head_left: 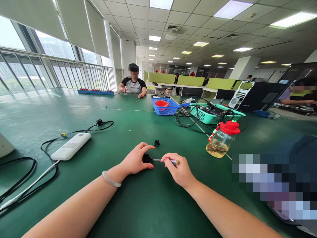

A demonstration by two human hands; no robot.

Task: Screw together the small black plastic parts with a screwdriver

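Note:
My left hand (135, 160) rests on the green table, its thumb and fingers curved around a small black part (147, 158). Fingers partly cover that part, so its kind is unclear. In my right hand (178, 168) is a thin screwdriver (175, 162), gripped near its handle between thumb and fingers. The metal shaft points left, and its tip meets or lies very close to the black part. Just beyond my left fingertips sits another small black piece (157, 143), apart from both hands.
To the left lie a white power bank (71, 146) and black cables. A jar with a red lid (221, 140) stands at right. Behind are a blue basket (165, 110) and a green basket (206, 117) with cables. A person (133, 82) sits across the table (119, 132).

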